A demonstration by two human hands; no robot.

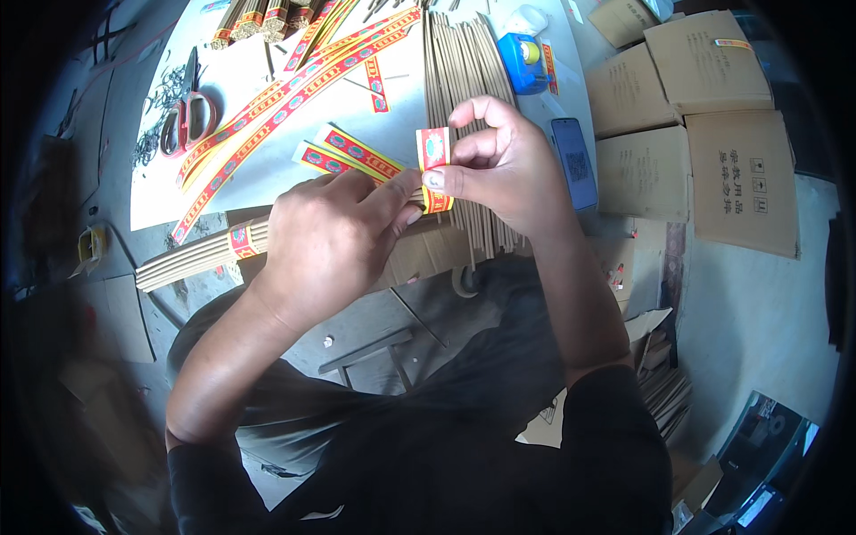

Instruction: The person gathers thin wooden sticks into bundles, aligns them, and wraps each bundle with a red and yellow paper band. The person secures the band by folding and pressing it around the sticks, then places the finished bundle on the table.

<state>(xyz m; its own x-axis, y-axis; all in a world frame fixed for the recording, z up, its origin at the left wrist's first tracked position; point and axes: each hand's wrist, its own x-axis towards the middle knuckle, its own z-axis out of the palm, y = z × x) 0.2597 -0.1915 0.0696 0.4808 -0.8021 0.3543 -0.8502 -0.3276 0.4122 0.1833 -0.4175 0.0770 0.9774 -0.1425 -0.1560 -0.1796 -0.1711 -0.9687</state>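
My left hand (325, 227) is closed around a bundle of thin tan sticks (183, 265), held level over the table's near edge. One red and yellow label band (242, 241) circles the bundle left of that hand. With thumb and fingers, my right hand (508, 169) pinches a second red and yellow paper label strip (434, 147), which stands up at the bundle's right end; my left fingertips touch its lower part. Short cut label strips (352, 153) lie just beyond my left hand. Loose thin sticks (464, 71) are piled beneath and beyond my right hand.
On the white table (241, 67) are red-handled scissors (189, 120), long uncut label strips (294, 94), banded stick bundles (259, 20), a blue tape dispenser (524, 67) and a phone (575, 163). Cardboard boxes (642, 174) stand at the right. A wooden stool (370, 352) is below.
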